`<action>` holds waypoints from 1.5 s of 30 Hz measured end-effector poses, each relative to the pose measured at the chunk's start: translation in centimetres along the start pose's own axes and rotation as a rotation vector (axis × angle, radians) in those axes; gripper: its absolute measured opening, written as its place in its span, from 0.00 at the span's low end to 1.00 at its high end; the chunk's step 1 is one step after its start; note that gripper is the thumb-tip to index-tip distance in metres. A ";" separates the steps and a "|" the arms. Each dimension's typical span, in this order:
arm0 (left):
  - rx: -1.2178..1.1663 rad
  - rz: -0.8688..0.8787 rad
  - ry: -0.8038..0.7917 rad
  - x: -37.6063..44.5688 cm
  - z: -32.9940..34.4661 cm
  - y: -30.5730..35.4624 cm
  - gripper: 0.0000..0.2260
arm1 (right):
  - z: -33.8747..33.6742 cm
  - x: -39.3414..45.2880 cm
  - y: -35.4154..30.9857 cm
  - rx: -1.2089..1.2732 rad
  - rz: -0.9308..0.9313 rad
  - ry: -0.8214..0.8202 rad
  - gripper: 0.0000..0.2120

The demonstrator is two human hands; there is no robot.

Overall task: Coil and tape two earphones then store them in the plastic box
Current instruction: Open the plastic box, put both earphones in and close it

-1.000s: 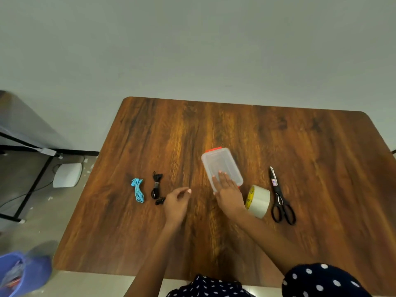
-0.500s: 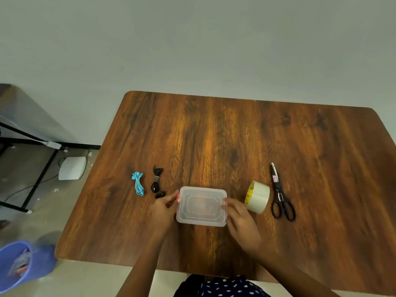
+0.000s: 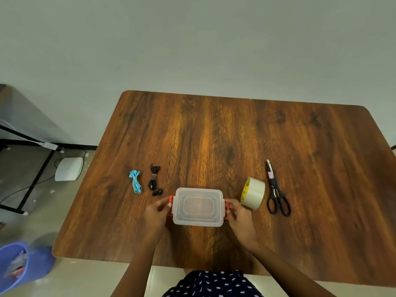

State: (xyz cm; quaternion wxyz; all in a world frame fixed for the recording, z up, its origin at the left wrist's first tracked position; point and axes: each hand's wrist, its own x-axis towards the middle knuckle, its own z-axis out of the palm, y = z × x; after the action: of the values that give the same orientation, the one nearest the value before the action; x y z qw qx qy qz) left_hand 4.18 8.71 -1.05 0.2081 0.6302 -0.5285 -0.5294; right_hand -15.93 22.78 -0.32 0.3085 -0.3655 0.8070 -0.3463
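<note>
From the head camera, the clear plastic box [image 3: 198, 206] sits lid-on near the front of the wooden table [image 3: 235, 136]. The left hand [image 3: 156, 213] pinches the red clip on its left end; the right hand [image 3: 238, 214] pinches the red clip on its right end. The blue earphone [image 3: 135, 181] and black earphone [image 3: 154, 180] lie coiled left of the box. The tape roll [image 3: 253, 193] and black scissors [image 3: 276, 190] lie to its right.
</note>
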 end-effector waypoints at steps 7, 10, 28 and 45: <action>-0.016 0.118 -0.116 -0.6 -0.1 -0.5 0.09 | -0.9 0.2 -0.7 -0.422 -0.316 -0.246 0.31; -0.107 0.078 -0.222 -0.8 0.0 -0.2 0.10 | -1.1 0.9 -0.7 -0.487 -0.324 -0.358 0.39; -0.169 0.390 -0.086 0.8 0.1 5.9 0.11 | -4.9 5.2 -7.7 0.171 -0.031 -0.287 0.29; 0.216 0.160 -0.007 8.5 3.6 6.6 0.12 | 0.7 10.1 -6.1 0.275 0.382 -0.045 0.15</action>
State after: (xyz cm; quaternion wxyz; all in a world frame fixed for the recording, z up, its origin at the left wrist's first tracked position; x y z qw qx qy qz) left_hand -3.02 -0.07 -0.67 0.1787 0.6029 -0.6317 -0.4534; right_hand -18.57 11.43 1.62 0.4333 -0.1682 0.7996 -0.3802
